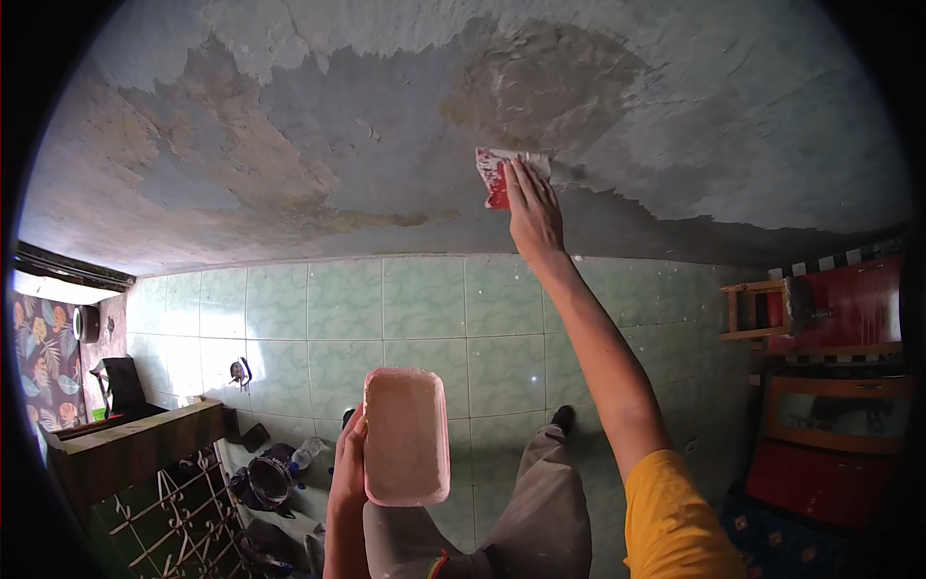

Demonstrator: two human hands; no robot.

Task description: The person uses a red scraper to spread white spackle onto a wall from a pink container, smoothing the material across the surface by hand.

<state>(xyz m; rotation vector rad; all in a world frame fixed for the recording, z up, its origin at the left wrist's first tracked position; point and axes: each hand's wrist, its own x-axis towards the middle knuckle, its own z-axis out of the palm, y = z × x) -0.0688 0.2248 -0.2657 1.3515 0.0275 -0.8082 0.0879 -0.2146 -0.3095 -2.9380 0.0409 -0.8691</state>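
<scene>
My right hand (535,206) presses a red, paste-smeared flat scraper (497,181) against the plastered wall (391,152), its fingers spread over the tool. Just above the scraper lies a darker, rough patch of plaster (550,83). Lower down, my left hand (350,452) grips the left side of a pink rectangular tub (406,438), held over my legs. Pale residue coats the tub's inside and rim. How much it contains, I cannot tell.
Green floor tiles (423,300) with pale specks meet the wall. At left are a wooden-topped piece with a metal grille (173,514), a dark bucket (271,476) and a plastic bottle (307,452). A wooden stool (752,310) and red cabinet (810,481) stand at right.
</scene>
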